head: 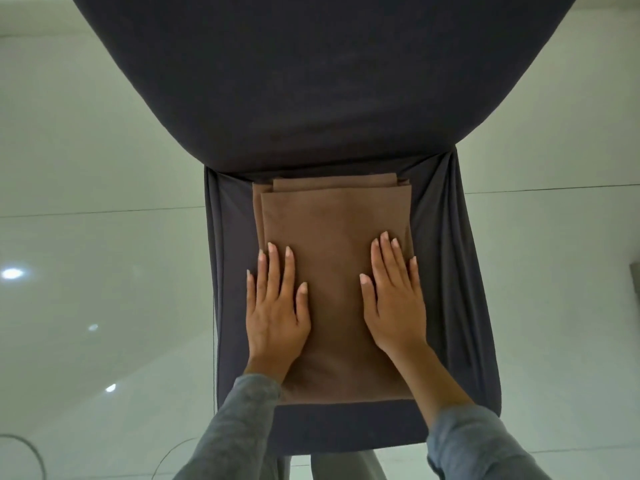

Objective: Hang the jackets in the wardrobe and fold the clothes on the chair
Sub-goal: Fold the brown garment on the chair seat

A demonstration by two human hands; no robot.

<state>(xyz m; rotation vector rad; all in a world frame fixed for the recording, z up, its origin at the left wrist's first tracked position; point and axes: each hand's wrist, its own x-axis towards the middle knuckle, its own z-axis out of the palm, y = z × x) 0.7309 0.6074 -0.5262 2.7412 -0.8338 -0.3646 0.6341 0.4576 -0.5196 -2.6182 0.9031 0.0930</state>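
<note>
The folded brown garment (334, 271) is pressed flat on the chair (446, 271) by the left hand (275, 313) and right hand (394, 306), fingers (289, 268) spread open; a further fold or setting aside likely follows.

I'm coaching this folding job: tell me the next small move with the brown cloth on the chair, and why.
Probably fold the near end away onto the far end. The brown folded cloth lies as a long rectangle on the dark covered chair seat, and the left hand and right hand press flat on it, open.
</note>
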